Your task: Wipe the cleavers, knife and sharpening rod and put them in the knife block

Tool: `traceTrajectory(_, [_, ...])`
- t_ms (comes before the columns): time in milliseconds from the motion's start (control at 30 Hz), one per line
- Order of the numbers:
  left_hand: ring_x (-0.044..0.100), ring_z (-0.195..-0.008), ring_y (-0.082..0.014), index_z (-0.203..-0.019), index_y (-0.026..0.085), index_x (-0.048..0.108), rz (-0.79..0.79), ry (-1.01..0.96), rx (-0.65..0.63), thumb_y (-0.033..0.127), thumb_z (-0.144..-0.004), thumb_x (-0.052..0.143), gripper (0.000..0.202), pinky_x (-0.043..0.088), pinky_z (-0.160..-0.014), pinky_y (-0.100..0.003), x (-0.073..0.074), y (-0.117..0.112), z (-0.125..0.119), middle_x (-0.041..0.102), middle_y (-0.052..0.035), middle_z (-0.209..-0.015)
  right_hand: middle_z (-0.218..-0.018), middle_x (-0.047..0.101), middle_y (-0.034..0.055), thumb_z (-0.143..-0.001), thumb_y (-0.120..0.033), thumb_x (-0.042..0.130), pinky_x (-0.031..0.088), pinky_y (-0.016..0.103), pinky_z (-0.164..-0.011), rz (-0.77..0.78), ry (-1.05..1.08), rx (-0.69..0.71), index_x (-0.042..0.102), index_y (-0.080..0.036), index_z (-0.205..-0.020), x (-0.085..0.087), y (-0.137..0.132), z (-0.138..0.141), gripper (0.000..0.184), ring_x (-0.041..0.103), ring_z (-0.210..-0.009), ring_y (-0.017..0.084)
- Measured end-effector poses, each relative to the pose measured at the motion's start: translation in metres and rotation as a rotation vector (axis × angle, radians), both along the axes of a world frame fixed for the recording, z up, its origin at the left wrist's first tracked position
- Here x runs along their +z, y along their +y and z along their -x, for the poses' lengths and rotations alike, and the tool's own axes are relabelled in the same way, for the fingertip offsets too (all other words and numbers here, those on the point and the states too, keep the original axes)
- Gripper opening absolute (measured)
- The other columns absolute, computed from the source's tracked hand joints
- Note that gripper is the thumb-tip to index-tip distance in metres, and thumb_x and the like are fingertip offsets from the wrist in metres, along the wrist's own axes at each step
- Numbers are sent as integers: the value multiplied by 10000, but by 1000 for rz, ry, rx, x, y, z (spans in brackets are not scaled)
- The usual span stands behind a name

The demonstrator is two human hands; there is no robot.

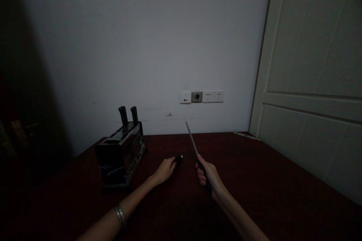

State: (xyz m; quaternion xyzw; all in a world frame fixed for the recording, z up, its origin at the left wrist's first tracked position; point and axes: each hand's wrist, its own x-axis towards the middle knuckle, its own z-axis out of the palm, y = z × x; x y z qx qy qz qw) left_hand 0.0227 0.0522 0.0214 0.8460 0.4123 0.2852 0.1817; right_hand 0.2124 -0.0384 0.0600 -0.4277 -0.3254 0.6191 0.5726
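Observation:
My right hand (208, 175) is wrapped round the black handle of a honing steel (192, 138), whose thin grey rod points up and away toward the wall. Over the table to the left, my left hand (164, 170) closes on a black handle (178, 159) with a small pale spot at its end. Whatever else belongs to that handle is hidden or lost in the dark. Left of both hands stands a black, shiny knife block (120, 154). Two black knife handles (134, 115) stick up from its far end.
A dark red table (243, 180) lies under everything, its far edge against the pale wall (158, 45). Wall sockets (212, 96) sit above that edge. A thin printed strip (246, 136) lies at the back right corner, by a white panelled door (313, 75).

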Motion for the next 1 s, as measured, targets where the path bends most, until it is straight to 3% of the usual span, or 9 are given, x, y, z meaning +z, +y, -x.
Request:
traceTrajectory(200, [608, -817, -216, -881, 127, 675, 51, -631, 248, 310, -734, 532, 275, 445, -731, -277, 53, 33, -11, 691, -47, -827, -367, 330, -110, -646, -575, 609, 180, 137, -283, -10, -7, 2, 461, -170, -636, -1, -1, 3, 432, 256, -285, 9])
traceTrajectory(333, [578, -852, -183, -946, 129, 642, -3, -784, 308, 329, -767, 484, 312, 434, -697, -232, 74, 57, -25, 666, -50, -876, -372, 334, -109, -635, -593, 605, 174, 134, -281, -3, -27, 2, 460, -168, -633, -4, 0, 5, 449, 257, -290, 7])
traceTrajectory(533, [508, -574, -120, -774, 115, 615, 68, -901, 286, 473, -774, 435, 401, 388, -505, -201, 64, 67, -66, 564, -15, -625, -372, 342, -112, -621, -629, 591, 194, 134, -280, -8, -108, 24, 459, -169, -652, -9, -1, 9, 479, 266, -287, 9])
traceTrajectory(767, [441, -507, -83, -702, 125, 571, 119, -984, 222, 602, -713, 461, 490, 379, -470, -189, 60, 54, -94, 468, 23, -560, -330, 309, -132, -661, -663, 509, 168, 139, -255, 15, -146, 10, 390, -208, -644, -10, -1, 20, 471, 234, -250, 22])
traceTrajectory(1000, [468, -533, -84, -839, 127, 590, 123, -961, 172, 478, -642, 627, 405, 418, -492, -189, 64, 41, -99, 512, 12, -645, -325, 305, -134, -720, -641, 456, 196, 142, -238, 37, -221, -15, 358, -218, -652, -11, -1, 26, 439, 241, -242, 30])
